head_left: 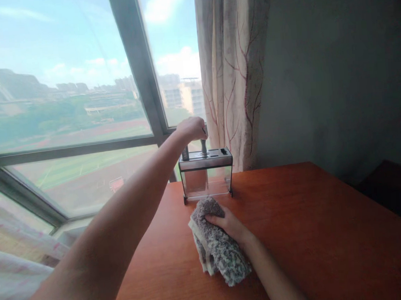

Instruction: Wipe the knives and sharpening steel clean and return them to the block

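My left hand [193, 128] reaches far forward over the desk, its fingers closed round the top of a dark handle [203, 146]. That handle stands upright in a clear knife holder [206, 160] with a slotted silver top. A second dark handle [185, 153] rises from the holder's left end, partly hidden by my forearm. Through the clear front, a broad flat blade-like shape shows a reddish reflection. Closer to me, my right hand [229, 223] grips a fluffy grey cloth [223, 252] with a pale edge, bunched just in front of the holder.
The holder stands near the far edge of a reddish-brown wooden desk [293, 226]. Behind it are a large window with a grey frame [133, 50] and a beige curtain [231, 75]. A dark wall rises at right; white fabric [14, 274] hangs at lower left.
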A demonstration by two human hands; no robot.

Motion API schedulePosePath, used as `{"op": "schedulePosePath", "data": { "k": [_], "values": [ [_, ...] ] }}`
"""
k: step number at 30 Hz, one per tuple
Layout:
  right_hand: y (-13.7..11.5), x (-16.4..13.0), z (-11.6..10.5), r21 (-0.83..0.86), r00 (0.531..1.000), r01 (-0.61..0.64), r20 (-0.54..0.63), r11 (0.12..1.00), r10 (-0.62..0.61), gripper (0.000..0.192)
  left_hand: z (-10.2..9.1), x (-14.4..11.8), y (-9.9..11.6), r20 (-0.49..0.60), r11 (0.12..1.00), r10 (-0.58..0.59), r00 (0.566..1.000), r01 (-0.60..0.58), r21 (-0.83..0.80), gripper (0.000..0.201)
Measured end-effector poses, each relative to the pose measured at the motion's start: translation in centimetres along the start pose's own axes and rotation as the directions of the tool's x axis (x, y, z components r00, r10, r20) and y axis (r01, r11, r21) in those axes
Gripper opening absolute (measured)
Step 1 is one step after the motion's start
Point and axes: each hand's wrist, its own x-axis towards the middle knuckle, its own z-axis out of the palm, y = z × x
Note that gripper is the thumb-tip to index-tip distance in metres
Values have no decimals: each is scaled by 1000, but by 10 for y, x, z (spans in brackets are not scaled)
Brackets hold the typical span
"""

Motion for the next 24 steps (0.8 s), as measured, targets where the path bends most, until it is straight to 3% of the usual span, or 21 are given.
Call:
{"op": "schedulePosePath", "data": {
  "k": [2, 5, 7, 9, 14, 17, 19, 21, 22, 24],
  "values": [
    [-2, -1, -1, 15, 1000, -20, 0, 1000, 20, 45, 2, -16, 7, -189, 1000, 17, 982, -14, 17, 42],
    [-7, -2, -2, 71, 999, -48, -12, 996, 48, 45, 14, -56, 22, -508, 982, 63, 859, -145, -124, 36],
    [-11, -3, -4, 125, 997, -72, -27, 990, 76, 43, 32, -90, 31, -606, 941, 19, 795, -219, -258, 30],
    [-13, -4, -6, 194, 994, -96, -41, 976, 106, 42, 59, -124, 37, -615, 882, -72, 785, -238, -407, 26],
    [-15, -8, -13, 357, 991, -97, -52, 929, 124, 41, 140, -189, 40, -361, 644, -333, 871, -70, -762, 43],
    [-12, -10, -17, 387, 983, -136, -65, 912, 174, 46, 167, -212, 45, -88, 314, -455, 886, 67, -947, 62],
    [-8, -11, -20, 397, 975, -181, -47, 900, 216, 52, 170, -222, 49, 159, -16, -371, 915, 165, -986, 67],
    [-5, -13, -21, 395, 970, -213, -20, 894, 240, 55, 167, -229, 52, 343, -301, -227, 911, 269, -915, 65],
    [-3, -13, -21, 387, 970, -220, -14, 895, 244, 56, 165, -233, 52, 402, -398, -161, 901, 314, -862, 62],
    [-2, -14, -22, 361, 970, -219, -24, 907, 243, 56, 161, -238, 52, 472, -500, -62, 880, 382, -777, 57]
  ]
}}
